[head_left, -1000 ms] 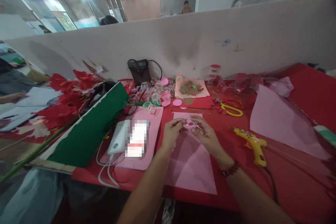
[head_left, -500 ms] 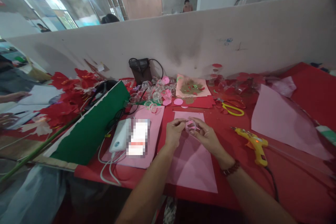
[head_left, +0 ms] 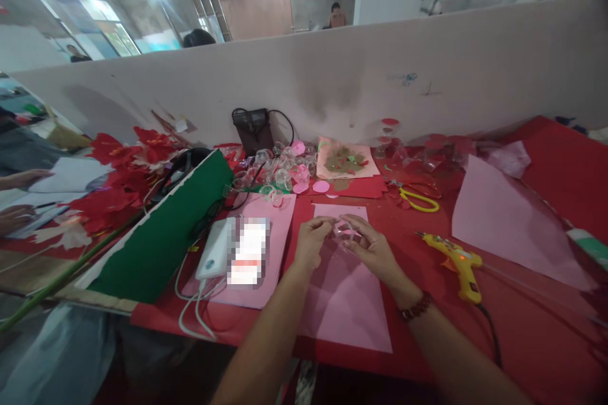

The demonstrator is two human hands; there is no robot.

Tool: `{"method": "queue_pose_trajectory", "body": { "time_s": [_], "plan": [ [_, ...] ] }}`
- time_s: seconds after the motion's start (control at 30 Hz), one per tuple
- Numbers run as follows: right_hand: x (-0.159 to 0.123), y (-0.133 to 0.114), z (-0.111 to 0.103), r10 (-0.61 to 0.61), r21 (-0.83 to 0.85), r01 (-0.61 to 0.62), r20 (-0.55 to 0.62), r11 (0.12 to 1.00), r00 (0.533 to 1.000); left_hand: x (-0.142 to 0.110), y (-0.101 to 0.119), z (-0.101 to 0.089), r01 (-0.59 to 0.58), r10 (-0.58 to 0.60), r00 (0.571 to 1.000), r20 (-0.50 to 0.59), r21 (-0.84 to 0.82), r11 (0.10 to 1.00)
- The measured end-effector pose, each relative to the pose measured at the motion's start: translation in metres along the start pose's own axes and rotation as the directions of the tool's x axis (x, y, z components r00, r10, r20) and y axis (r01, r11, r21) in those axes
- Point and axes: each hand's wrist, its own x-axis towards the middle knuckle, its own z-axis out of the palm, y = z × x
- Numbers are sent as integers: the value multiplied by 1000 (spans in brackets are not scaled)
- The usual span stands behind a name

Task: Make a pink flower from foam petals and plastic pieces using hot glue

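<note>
Between my two hands is a small clear plastic cup (head_left: 342, 232), held just above a pink sheet (head_left: 349, 304) on the red table. My left hand (head_left: 314, 235) pinches its left side with closed fingers. My right hand (head_left: 373, 243) curls round the right side, thumb below and fingers above. Pink shows through the cup; whether it is the sheet or a piece inside, I cannot tell. Behind my hands lie several similar clear cups (head_left: 284, 178) and a pink paper disc (head_left: 321, 186).
To the right lie a yellow glue gun (head_left: 458, 259), its light lit, and yellow-handled scissors (head_left: 418, 199). A power bank (head_left: 216, 250) and phone (head_left: 249, 252) rest on pink paper at left. A green board (head_left: 161, 234) separates a co-worker's hands (head_left: 19, 218) and red flowers (head_left: 114, 183).
My hands keep hold of the cup in nearly the same place, with small finger shifts. The view has moved slightly. At far left, a co-worker's hand with a pen shows more clearly.
</note>
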Motion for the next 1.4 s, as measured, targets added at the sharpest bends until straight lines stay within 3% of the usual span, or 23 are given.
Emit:
{"method": "queue_pose_trajectory", "body": {
  "time_s": [0.33,0.5,0.67,0.8,1.0,1.2,1.4],
  "plan": [
    [0,5,1,23,-12,-23,-13,1000,1000,-1,-8,3,-22,21,998,-61,-19,1000],
    [2,0,2,-3,-29,2,-49,1000,999,0,-7,2,-12,15,1000,26,-116,993],
    [0,5,3,-47,56,49,-36,997,998,0,-6,-1,117,-113,993,40,-144,983],
    [-1,10,2,-33,0,33,-16,999,999,0,-5,-3,191,-176,979,101,-159,969],
    [-4,15,2,-68,-102,69,9,992,998,0,-6,0,137,-140,990,-25,-108,985],
    [-2,6,6,-73,-77,67,-80,995,994,-2,-7,3,97,-99,995,-4,-144,985],
    [0,7,2,99,98,-91,-87,991,991,-5,-2,5,7,-8,1000,-11,-48,999]
  ]
}}
